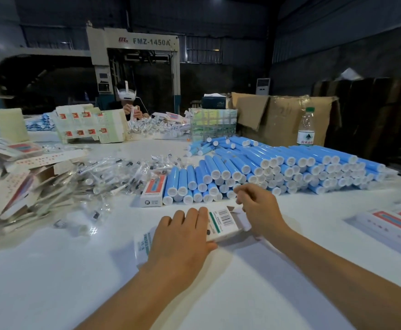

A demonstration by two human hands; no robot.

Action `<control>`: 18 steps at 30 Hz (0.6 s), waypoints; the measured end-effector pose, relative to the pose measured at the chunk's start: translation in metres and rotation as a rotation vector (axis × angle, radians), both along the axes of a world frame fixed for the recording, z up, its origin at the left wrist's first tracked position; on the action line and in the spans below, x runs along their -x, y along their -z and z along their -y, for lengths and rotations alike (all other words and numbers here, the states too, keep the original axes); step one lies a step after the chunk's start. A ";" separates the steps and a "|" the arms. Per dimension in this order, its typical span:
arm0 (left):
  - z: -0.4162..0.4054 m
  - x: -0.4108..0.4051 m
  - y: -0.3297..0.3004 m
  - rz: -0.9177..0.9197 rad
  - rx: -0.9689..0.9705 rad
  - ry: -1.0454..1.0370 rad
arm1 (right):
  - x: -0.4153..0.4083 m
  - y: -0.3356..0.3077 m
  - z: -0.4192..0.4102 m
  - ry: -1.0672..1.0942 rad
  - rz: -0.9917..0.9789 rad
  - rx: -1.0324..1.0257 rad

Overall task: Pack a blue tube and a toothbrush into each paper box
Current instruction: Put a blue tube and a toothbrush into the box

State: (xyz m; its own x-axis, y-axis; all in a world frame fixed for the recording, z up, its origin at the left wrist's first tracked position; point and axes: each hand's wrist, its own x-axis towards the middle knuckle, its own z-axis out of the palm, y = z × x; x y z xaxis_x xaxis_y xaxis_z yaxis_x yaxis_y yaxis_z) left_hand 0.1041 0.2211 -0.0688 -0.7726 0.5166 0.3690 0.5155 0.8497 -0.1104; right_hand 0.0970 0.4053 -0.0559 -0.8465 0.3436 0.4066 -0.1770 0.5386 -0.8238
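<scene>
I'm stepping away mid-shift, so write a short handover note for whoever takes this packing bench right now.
Left hand grips the paper box flat on the table.
Right hand is at its open end flap; grip unclear.
Blue tubes piled just behind, wrapped toothbrushes to the left.
Boxes lie in rows at the right, likely finished.
Contents of this box hidden: check, then close the flap. Many tubes left to pack.

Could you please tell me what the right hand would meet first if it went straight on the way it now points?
Probably the white-capped front row of the blue plastic tubes piled just beyond the right hand, though the depth is unclear.
</scene>
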 end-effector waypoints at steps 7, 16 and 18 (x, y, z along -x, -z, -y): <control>-0.005 0.008 0.005 0.009 -0.026 0.054 | 0.043 -0.033 0.015 0.002 0.002 -0.489; -0.005 0.007 0.006 -0.007 -0.110 0.089 | 0.135 -0.069 0.032 0.182 0.357 -0.896; -0.006 0.008 0.007 -0.010 -0.105 0.093 | 0.140 -0.070 0.033 0.166 0.435 -0.956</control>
State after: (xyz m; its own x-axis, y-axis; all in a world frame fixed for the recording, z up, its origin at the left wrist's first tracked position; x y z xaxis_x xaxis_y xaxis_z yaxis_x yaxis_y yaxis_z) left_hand 0.0965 0.2270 -0.0758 -0.7195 0.5439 0.4319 0.5917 0.8056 -0.0287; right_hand -0.0428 0.3718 0.0140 -0.9559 0.1663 0.2421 0.1663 0.9859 -0.0206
